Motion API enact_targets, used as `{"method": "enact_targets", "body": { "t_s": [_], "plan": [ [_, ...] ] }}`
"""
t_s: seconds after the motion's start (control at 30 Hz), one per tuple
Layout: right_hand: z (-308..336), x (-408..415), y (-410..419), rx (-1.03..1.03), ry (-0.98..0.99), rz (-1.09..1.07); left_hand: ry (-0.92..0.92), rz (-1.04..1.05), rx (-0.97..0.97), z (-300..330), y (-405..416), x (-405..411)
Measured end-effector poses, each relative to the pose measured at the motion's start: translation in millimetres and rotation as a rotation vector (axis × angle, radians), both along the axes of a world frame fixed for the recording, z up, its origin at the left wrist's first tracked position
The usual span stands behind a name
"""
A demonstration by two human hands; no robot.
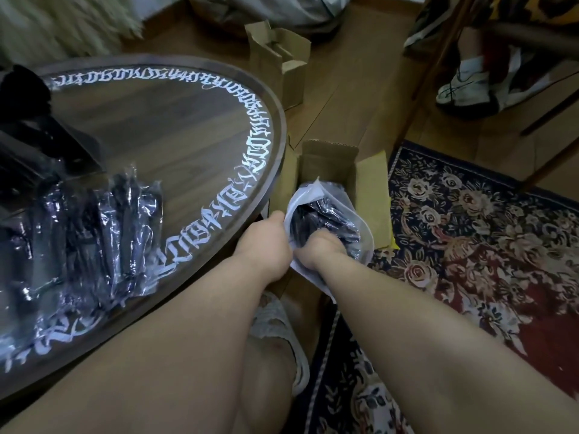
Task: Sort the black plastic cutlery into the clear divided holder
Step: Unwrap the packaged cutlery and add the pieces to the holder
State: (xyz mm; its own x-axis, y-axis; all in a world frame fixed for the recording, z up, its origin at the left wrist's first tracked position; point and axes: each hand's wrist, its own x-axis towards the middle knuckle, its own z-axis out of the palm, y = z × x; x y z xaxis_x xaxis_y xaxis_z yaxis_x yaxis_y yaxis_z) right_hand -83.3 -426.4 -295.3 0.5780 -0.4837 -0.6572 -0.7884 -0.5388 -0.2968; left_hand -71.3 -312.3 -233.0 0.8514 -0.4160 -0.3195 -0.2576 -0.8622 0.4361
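Observation:
A clear plastic bag filled with black plastic cutlery hangs over an open cardboard box on the floor, right of the table. My left hand grips the bag's left edge. My right hand is inside the bag's mouth, fingers buried among the cutlery. More wrapped black cutlery packs lie on the round table. The clear divided holder stands at the table's far left, blurred and partly cut off.
A second, taller cardboard box stands on the wood floor behind the table. A patterned rug lies to the right. Another person's sneakers and chair legs are at the upper right. My slippered foot is below.

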Motion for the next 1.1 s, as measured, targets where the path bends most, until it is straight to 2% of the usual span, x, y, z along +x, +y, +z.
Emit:
{"method": "enact_targets", "body": {
  "t_s": [0.07,0.17,0.33,0.5,0.67,0.83,1.1],
  "plan": [
    [2,-5,-7,-0.057,0.026,0.077,0.012,-0.009,-0.011,0,0,1],
    [10,-11,-24,-0.026,0.060,0.096,0.021,-0.020,-0.019,2,-1,3],
    [26,-24,-45,0.060,-0.119,-0.006,0.017,-0.025,-0.036,7,-2,0],
    [34,-32,-52,0.182,-0.262,-0.197,0.013,-0.015,-0.044,8,0,-2],
    [42,-33,-49,0.461,-0.386,-0.448,0.015,-0.007,-0.048,5,0,-1],
    [67,-38,-46,0.730,-0.363,-0.599,0.011,-0.003,-0.059,3,-1,1],
    [103,-78,-38,0.779,-0.389,-0.470,-0.101,-0.049,-0.127,29,-1,-12]
  ]
}}
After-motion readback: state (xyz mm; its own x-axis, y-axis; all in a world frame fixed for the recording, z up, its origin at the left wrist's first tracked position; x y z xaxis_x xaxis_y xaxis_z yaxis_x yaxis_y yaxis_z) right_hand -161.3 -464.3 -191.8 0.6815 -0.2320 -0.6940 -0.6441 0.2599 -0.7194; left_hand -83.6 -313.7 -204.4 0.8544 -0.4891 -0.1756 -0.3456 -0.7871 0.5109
